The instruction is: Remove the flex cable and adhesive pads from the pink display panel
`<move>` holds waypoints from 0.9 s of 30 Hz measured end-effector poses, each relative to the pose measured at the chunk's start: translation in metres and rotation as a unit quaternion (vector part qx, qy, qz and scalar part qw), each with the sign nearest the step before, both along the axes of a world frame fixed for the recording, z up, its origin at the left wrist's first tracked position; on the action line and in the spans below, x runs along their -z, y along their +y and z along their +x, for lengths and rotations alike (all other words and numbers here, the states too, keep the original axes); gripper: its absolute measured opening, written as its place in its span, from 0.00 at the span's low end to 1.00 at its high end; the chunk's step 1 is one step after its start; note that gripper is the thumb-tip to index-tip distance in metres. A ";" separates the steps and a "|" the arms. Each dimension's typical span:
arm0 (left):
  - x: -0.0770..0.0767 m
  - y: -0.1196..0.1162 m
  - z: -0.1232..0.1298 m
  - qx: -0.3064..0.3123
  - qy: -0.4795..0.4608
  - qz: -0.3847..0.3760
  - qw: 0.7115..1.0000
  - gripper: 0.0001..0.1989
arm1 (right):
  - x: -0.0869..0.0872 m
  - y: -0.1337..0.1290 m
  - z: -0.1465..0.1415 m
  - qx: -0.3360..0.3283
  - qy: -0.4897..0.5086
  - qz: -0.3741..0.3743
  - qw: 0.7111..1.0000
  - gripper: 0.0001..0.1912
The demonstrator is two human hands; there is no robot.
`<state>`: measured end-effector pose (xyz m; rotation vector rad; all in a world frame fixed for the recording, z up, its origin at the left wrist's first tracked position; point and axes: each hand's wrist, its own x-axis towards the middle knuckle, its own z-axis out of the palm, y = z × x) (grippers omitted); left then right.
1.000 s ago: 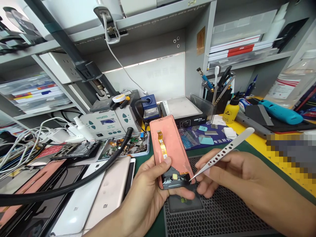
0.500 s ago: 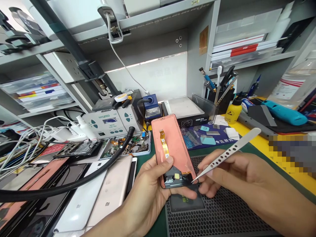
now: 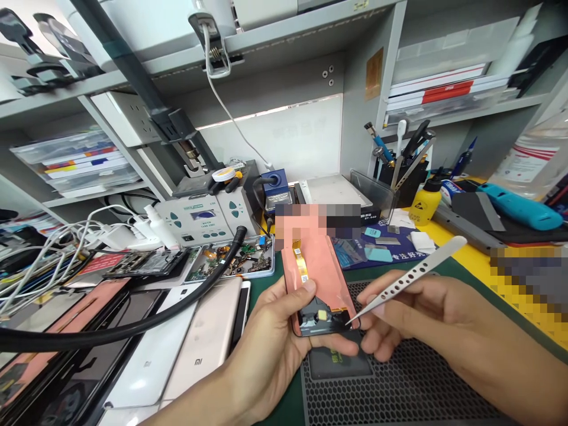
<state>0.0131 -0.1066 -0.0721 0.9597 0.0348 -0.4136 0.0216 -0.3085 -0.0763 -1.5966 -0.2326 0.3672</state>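
Observation:
My left hand [image 3: 275, 325] is wrapped round the lower left of a phone screen [image 3: 317, 263], its thumb on the salmon-coloured back. A gold flex cable [image 3: 301, 263] runs along that back, and a dark strip with a small pale square [image 3: 322, 315] crosses the lower end. Pinched between the thumb and fingers of my right hand [image 3: 412, 313] are silver tweezers [image 3: 410, 275] with a row of holes. Their tip is at the screen's lower right corner, at the dark strip; whether it grips anything there I cannot tell.
Below the hands lies a black honeycomb mat [image 3: 373, 390]. Several phones and back covers [image 3: 199, 337] lie to the left, under a black hose [image 3: 177, 322]. Behind stand a tray of circuit boards [image 3: 231, 260], a grey control unit [image 3: 206, 219] and a yellow bottle [image 3: 425, 204].
The whole view has shifted slightly, so the scene sits a little further right. Both hands keep their hold, and the tweezer tip stays at the same corner of the screen.

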 end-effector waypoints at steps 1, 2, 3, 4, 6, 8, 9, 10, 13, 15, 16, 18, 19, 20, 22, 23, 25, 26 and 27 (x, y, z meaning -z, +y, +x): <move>0.000 0.000 0.000 0.002 -0.002 0.000 1.000 0.13 | -0.001 0.000 0.000 0.000 0.000 0.000 1.000 0.22; 0.000 0.000 0.000 0.001 -0.004 0.001 1.000 0.14 | -0.001 0.000 0.000 0.001 0.000 0.000 1.000 0.22; 0.000 0.000 -0.001 -0.002 -0.006 0.001 1.000 0.14 | -0.002 0.000 0.000 0.004 -0.002 -0.001 1.000 0.22; 0.001 0.000 -0.002 -0.005 -0.008 0.002 1.000 0.14 | -0.002 0.000 0.000 0.007 -0.005 -0.003 1.000 0.22; 0.002 0.000 -0.003 -0.013 -0.015 0.010 1.000 0.14 | -0.003 0.000 0.000 0.016 -0.015 -0.010 1.000 0.22; 0.002 -0.001 -0.006 -0.017 -0.024 0.022 0.999 0.14 | -0.003 0.001 -0.002 0.026 -0.028 -0.019 0.999 0.22; 0.002 -0.001 -0.007 -0.015 -0.028 0.027 0.999 0.14 | -0.003 0.001 -0.002 0.030 -0.033 -0.023 0.999 0.22; 0.003 -0.001 -0.007 -0.014 -0.032 0.031 0.999 0.14 | -0.003 0.001 -0.003 0.033 -0.035 -0.026 0.999 0.22; 0.003 -0.002 -0.008 -0.015 -0.035 0.032 0.999 0.13 | -0.003 0.001 -0.002 0.029 -0.031 -0.030 0.999 0.22; 0.004 -0.001 -0.008 -0.020 -0.036 0.028 0.999 0.12 | -0.003 0.000 -0.001 0.018 -0.023 -0.026 0.999 0.22; 0.004 -0.001 -0.008 -0.021 -0.038 0.024 0.999 0.12 | -0.003 -0.001 -0.001 0.012 -0.017 -0.023 1.000 0.22; 0.004 0.000 -0.007 -0.018 -0.042 0.020 0.999 0.12 | -0.003 -0.002 0.000 0.001 -0.003 -0.013 1.000 0.22; 0.004 0.000 -0.007 -0.017 -0.041 0.020 0.999 0.13 | -0.003 -0.003 0.000 -0.003 0.004 -0.008 1.000 0.22; 0.004 0.000 -0.007 -0.016 -0.039 0.021 0.999 0.13 | -0.003 -0.003 0.000 -0.004 0.011 -0.004 1.000 0.22; 0.003 0.000 -0.006 -0.018 -0.031 0.024 0.999 0.14 | -0.002 -0.004 0.000 -0.004 0.021 0.004 1.000 0.20; 0.003 0.000 -0.006 -0.020 -0.029 0.024 0.999 0.14 | -0.002 -0.003 0.001 -0.002 0.023 0.007 1.000 0.20; 0.003 0.000 -0.005 -0.021 -0.026 0.024 0.999 0.14 | -0.002 -0.002 0.001 0.000 0.027 0.008 1.000 0.20; 0.003 -0.001 -0.005 -0.021 -0.026 0.024 0.999 0.14 | -0.002 -0.002 0.001 -0.002 0.027 0.008 1.000 0.21; 0.003 -0.001 -0.005 -0.021 -0.026 0.022 0.999 0.14 | -0.002 -0.002 0.001 -0.004 0.027 0.007 1.000 0.21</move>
